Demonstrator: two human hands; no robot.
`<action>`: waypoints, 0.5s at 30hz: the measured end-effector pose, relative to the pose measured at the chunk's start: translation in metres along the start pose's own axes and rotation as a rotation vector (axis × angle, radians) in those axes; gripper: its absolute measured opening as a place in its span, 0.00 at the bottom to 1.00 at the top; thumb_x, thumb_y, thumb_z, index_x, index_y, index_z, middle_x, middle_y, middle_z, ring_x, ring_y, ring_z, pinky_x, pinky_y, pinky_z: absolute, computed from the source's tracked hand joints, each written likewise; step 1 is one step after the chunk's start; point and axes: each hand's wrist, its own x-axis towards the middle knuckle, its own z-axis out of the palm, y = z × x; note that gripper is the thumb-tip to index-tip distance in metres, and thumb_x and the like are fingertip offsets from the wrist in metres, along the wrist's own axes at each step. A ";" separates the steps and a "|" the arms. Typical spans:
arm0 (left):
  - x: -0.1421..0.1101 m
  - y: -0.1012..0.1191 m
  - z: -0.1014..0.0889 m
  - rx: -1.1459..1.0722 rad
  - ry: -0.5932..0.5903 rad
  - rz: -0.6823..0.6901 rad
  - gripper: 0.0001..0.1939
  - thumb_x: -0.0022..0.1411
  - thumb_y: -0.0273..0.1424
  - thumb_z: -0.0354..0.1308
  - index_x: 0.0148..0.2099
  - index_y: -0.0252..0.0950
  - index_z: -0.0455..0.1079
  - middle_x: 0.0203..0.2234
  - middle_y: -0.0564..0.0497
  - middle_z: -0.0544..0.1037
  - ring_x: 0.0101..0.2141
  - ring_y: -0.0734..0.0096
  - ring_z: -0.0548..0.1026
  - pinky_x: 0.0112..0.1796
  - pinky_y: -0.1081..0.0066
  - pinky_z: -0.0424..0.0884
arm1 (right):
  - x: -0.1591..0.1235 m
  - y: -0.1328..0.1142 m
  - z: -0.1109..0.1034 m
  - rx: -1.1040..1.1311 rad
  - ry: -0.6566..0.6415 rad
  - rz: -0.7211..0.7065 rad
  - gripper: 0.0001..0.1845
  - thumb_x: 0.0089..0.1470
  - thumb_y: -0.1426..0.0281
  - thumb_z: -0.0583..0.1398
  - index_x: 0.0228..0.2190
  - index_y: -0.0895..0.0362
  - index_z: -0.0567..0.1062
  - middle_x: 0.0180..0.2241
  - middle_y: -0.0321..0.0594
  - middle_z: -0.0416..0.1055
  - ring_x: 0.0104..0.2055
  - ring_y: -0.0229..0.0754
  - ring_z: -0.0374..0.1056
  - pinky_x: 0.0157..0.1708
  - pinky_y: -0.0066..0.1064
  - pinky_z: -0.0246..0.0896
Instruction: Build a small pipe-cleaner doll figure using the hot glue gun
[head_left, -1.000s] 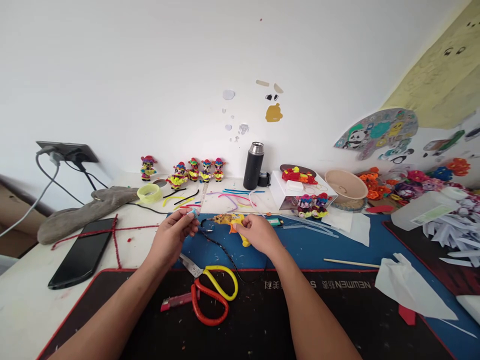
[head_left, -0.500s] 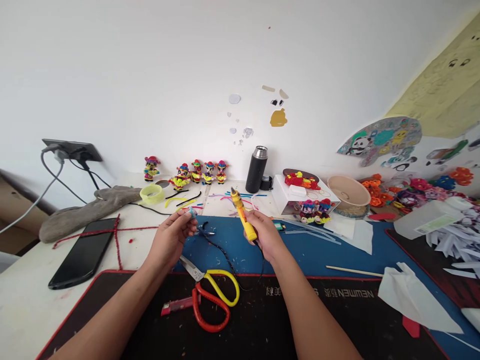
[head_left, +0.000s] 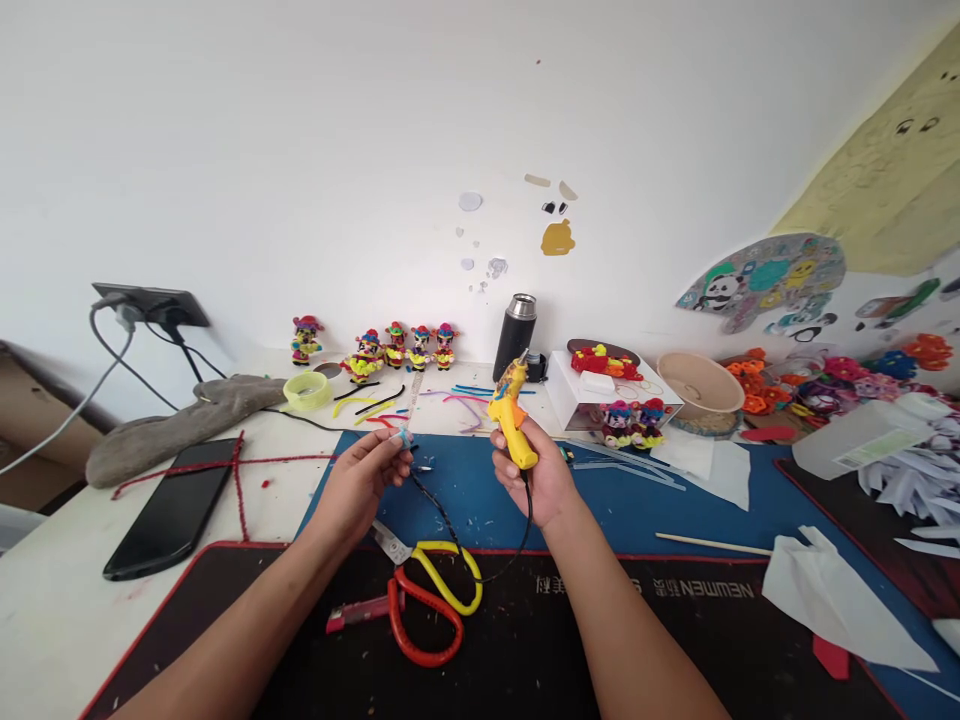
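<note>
My right hand point(head_left: 541, 478) is wrapped round a yellow hot glue gun point(head_left: 511, 414), held upright above the blue mat point(head_left: 600, 500) with its nozzle pointing up and away. Its black cord point(head_left: 487, 560) hangs down and loops over the black mat. My left hand point(head_left: 364, 478) pinches a small light-blue piece point(head_left: 405, 437) at its fingertips, a little left of the gun. Between and below the hands lie scissors with a yellow and a red handle point(head_left: 427, 600).
A dark phone point(head_left: 171, 506) and a grey cloth point(head_left: 172, 425) lie at the left by a red cord. Small colourful figures point(head_left: 390, 348), a black flask point(head_left: 514, 336), a white box, a bowl point(head_left: 697, 385) and paper scraps line the back and right. A pink cutter point(head_left: 360, 611) lies beside the scissors.
My right hand picked the glue gun up off the blue mat and turned it upright. My left hand kept its pinch on the small blue piece and hardly moved.
</note>
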 end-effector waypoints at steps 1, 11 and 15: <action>-0.001 -0.001 0.001 0.009 -0.013 0.000 0.20 0.47 0.41 0.79 0.34 0.34 0.78 0.25 0.50 0.81 0.24 0.72 0.75 0.24 0.75 0.68 | 0.000 0.001 0.000 0.008 -0.011 0.004 0.16 0.57 0.60 0.68 0.37 0.56 0.70 0.25 0.31 0.71 0.15 0.29 0.57 0.12 0.19 0.47; -0.004 -0.004 0.003 0.036 -0.066 -0.024 0.20 0.48 0.42 0.79 0.38 0.35 0.80 0.25 0.51 0.81 0.24 0.73 0.74 0.24 0.75 0.67 | 0.000 0.011 0.006 -0.004 -0.020 -0.024 0.16 0.59 0.60 0.69 0.35 0.55 0.69 0.25 0.30 0.72 0.14 0.28 0.57 0.11 0.18 0.46; -0.004 -0.004 0.003 0.027 -0.074 -0.025 0.20 0.48 0.41 0.79 0.37 0.35 0.80 0.25 0.51 0.81 0.24 0.73 0.75 0.24 0.76 0.68 | -0.001 0.011 0.009 0.033 -0.062 -0.008 0.17 0.60 0.60 0.69 0.36 0.55 0.68 0.25 0.29 0.71 0.15 0.28 0.55 0.12 0.18 0.46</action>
